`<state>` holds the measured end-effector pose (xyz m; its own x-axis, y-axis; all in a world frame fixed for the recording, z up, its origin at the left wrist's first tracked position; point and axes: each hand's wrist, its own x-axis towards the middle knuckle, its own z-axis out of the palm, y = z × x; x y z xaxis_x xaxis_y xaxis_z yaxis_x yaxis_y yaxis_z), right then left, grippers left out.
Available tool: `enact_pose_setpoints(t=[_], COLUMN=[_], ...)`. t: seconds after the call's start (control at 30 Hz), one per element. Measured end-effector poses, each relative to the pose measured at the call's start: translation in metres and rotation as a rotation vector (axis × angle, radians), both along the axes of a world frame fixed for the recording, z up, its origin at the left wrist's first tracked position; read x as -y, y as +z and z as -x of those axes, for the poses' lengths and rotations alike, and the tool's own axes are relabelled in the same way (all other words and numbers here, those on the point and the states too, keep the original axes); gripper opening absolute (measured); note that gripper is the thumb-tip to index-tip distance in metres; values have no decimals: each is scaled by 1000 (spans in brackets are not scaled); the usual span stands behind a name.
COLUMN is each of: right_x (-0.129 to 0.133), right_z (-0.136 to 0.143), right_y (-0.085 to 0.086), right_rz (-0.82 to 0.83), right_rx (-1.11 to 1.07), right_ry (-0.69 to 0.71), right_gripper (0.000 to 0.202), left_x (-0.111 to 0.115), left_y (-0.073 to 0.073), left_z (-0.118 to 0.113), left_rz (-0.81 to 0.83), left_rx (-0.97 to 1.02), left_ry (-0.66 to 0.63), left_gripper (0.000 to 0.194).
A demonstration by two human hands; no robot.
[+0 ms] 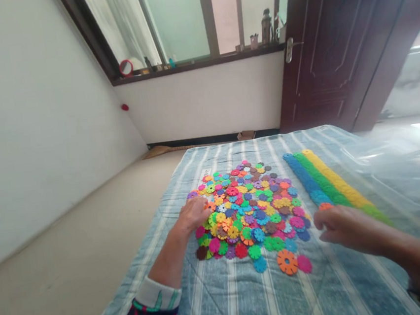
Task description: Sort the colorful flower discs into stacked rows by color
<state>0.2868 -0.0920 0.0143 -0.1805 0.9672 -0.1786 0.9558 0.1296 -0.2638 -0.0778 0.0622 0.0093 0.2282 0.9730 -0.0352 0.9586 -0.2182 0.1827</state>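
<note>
A broad heap of colourful slotted plastic discs (249,215), snowflake-style building pieces, lies on a striped bedcover. At the heap's left edge, my left hand (193,214) has its fingers bent around an orange disc (210,206). On the other side, my right hand (344,223) is curled, its fingertips partly hidden. Just above its knuckles an orange disc (325,207) shows at the near end of a blue row of overlapping discs (303,176). Alongside run a green row (319,179) and a yellow row (333,178), with lighter green discs (377,214) at the near end.
The striped bedcover (239,303) spreads under everything. A blurred clear plastic bag or sheet (407,168) covers its right side. A large orange disc (287,262) and a pink disc (304,264) lie in front of the heap. Beyond stand a door (332,41) and a windowsill (201,65).
</note>
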Motion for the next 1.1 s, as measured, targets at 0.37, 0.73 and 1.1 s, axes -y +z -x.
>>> enact_pose_setpoints(t=[0.37, 0.73, 1.1], right_x=[0, 0, 0], right_z=[-1, 36, 43], right_y=[8, 12, 10], right_rz=[-53, -321, -307], right_rx=[-35, -355, -207], right_ry=[-11, 2, 161], right_gripper=[7, 22, 15], left_x=[4, 82, 106], left_y=[15, 19, -11], left_z=[-6, -101, -124], left_rz=[-128, -18, -8], left_rx=[102, 750, 873], left_ry=[-16, -400, -517], left_gripper=[13, 19, 14])
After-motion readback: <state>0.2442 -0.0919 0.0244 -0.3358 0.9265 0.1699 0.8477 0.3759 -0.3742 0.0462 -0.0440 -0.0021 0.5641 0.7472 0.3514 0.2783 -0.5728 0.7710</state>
